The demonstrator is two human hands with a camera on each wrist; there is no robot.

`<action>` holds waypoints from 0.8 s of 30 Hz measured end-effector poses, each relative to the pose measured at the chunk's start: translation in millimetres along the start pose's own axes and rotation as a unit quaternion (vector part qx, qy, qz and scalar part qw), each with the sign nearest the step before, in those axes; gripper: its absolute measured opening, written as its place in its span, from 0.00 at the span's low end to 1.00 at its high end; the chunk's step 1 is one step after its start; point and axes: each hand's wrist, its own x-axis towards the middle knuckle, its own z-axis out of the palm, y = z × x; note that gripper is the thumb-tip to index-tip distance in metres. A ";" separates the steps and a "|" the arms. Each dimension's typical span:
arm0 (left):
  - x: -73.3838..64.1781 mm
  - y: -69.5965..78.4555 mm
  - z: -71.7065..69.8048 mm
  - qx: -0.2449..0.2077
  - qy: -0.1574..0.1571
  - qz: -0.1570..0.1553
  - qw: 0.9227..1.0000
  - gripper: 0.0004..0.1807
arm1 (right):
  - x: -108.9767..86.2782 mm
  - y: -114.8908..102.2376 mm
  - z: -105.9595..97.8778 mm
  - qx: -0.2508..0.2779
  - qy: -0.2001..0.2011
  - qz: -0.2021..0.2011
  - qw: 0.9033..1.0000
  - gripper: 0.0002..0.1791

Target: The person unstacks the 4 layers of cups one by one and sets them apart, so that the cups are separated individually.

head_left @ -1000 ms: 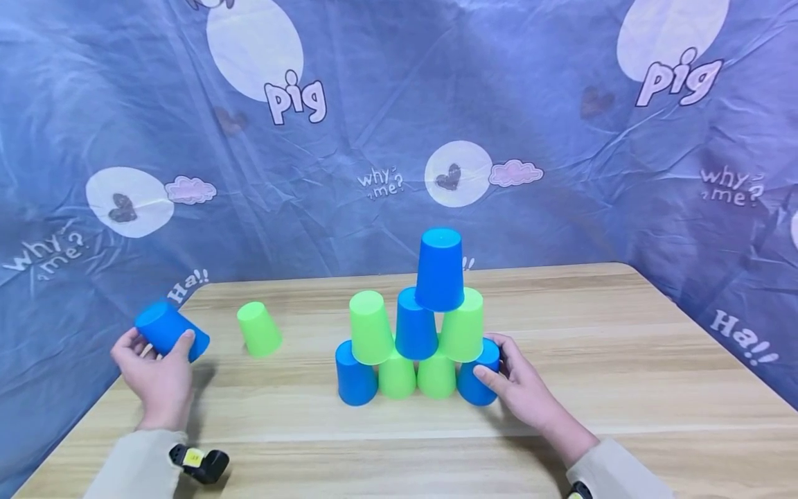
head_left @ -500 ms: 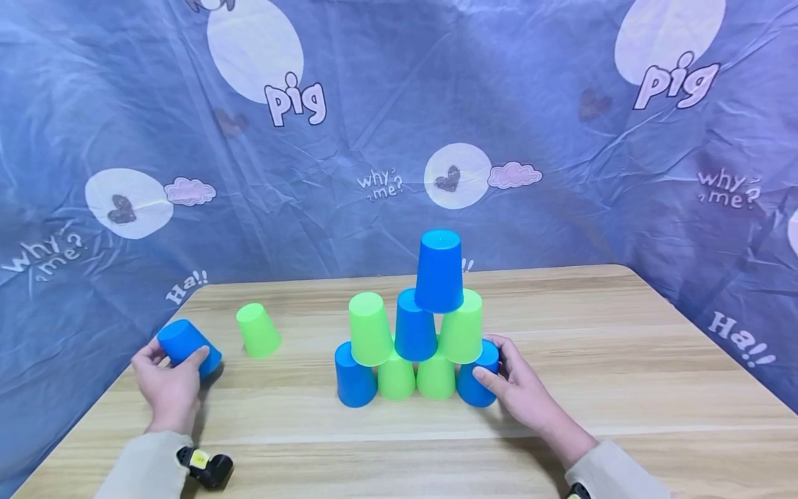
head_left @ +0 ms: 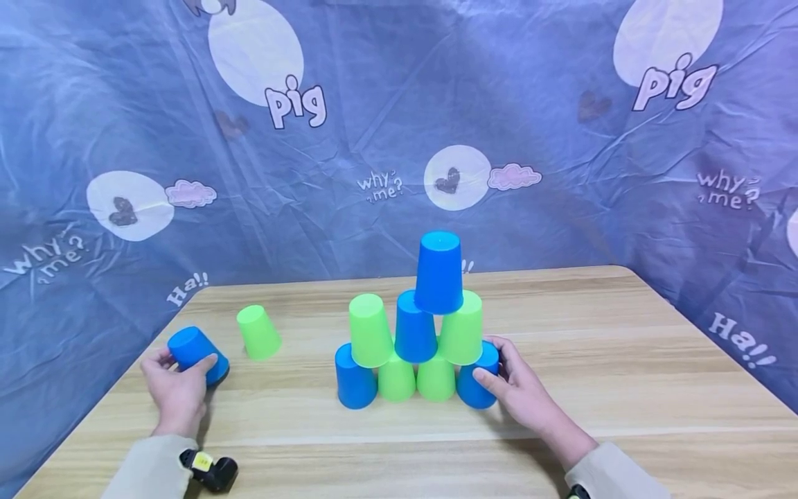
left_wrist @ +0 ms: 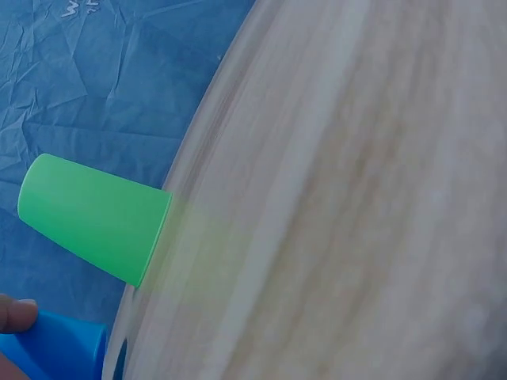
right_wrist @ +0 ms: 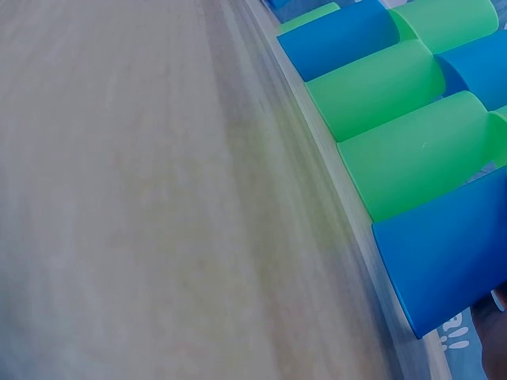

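My left hand (head_left: 176, 396) grips an upside-down blue cup (head_left: 194, 352) at the table's left side, thumb on its near side. The cup leans slightly, its rim close over the wood. Just beyond it a green cup (head_left: 259, 333) stands mouth down, also visible in the left wrist view. At centre is a pyramid of upside-down cups. My right hand (head_left: 522, 391) holds the blue end cup (head_left: 476, 389) of its bottom row between thumb and fingers. Above, a blue cup (head_left: 415, 329) sits between two green ones, and a single blue cup (head_left: 439, 274) tops the right part.
The wooden table (head_left: 623, 360) carries all the cups. A blue printed cloth (head_left: 374, 104) hangs behind and along both sides. Small black devices with yellow labels, one of them a wrist camera (head_left: 212, 471), are strapped over the sleeves.
My left hand has brought its blue cup rightward and down toward the table, turning it more upright. The right hand and the pyramid stay in place.
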 end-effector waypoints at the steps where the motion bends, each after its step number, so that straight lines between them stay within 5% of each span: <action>1: 0.2 -0.9 0.0 0.000 0.000 0.000 1.000 0.38 | 0.0 0.1 0.1 0.000 -0.001 0.001 1.000 0.24; 24: 1.2 -5.2 -0.5 0.045 -0.022 -0.001 0.999 0.41 | 0.1 3.2 1.1 -0.003 0.005 -0.012 1.000 0.24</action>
